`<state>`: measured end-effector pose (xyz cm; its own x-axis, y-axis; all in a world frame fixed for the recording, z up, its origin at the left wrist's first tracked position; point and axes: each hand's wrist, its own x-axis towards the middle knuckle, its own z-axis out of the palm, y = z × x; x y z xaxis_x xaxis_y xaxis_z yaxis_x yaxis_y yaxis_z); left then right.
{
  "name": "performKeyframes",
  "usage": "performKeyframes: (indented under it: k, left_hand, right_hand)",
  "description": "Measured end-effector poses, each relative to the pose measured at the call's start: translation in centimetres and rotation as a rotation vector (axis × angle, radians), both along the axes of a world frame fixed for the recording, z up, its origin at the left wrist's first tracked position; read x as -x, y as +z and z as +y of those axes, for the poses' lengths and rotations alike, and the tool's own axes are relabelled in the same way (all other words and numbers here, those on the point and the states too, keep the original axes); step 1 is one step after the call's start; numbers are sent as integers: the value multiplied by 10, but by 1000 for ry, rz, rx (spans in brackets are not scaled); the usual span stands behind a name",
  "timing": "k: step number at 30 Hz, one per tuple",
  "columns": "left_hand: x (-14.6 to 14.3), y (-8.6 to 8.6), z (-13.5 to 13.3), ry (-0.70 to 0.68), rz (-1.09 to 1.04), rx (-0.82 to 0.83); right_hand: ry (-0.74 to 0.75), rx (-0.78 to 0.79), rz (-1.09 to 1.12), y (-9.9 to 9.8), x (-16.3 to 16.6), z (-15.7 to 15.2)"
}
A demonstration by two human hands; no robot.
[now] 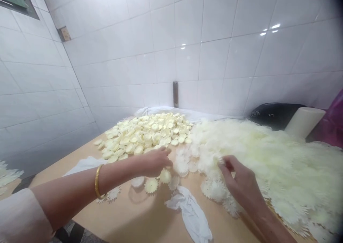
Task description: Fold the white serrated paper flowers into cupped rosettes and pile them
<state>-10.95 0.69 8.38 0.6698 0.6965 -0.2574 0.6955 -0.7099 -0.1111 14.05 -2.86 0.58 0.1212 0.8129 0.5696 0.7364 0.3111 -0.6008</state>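
Observation:
My left hand (157,162) reaches in from the left, low over the table, beside the near edge of a pile of small pale-yellow round pieces with scalloped rims (150,132). Its thumb and forefinger stand apart, and nothing shows between them. Just below it lie a pale toothed flower-like disc (151,186) and a few similar ones. My right hand (242,182) is closed in a pinch on a small toothed disc (220,160), at the left edge of a large heap of thin, whitish, jagged-edged discs (268,146).
A crumpled white cloth (190,214) lies near the front of the tan table (144,221). Behind the heap stand a white cylinder (305,121) and a black bag (276,114), with something purple (333,121) at far right. A tiled wall (160,57) closes off the back.

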Motion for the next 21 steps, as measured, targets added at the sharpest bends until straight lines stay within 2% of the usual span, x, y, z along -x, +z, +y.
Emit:
performKeyframes:
  k: [3,5,7,10,11,14,16,18,19,21]
  left_hand:
    - [-13,-2,-14,-131,27,-37]
    - [-20,-6,-21,-158,115,-61]
    - [-28,-9,-25,-152,106,-116]
    - [-50,-11,-26,-109,-228,-99]
    - [-60,-12,-25,-62,-410,-53]
    - [-93,-22,-14,189,-969,139]
    - [-112,-31,-3,304,-1198,366]
    - [-126,-40,9,258,-1337,680]
    - [-129,-44,13,239,-1393,774]
    - [-133,-50,20,234,-1462,851]
  right_hand:
    - [30,-4,41,0,2,0]
    - [55,13,130,1,2,1]
    - [104,75,292,5,1,2]
    - [227,169,593,11,-2,3]
    - [274,183,673,12,-4,3]
    - [396,190,811,14,-6,4]
    - [426,198,817,14,-8,4]
    - [397,205,791,15,-9,4]
    - [372,212,773,15,-9,5]
    - [349,230,744,16,-11,5]
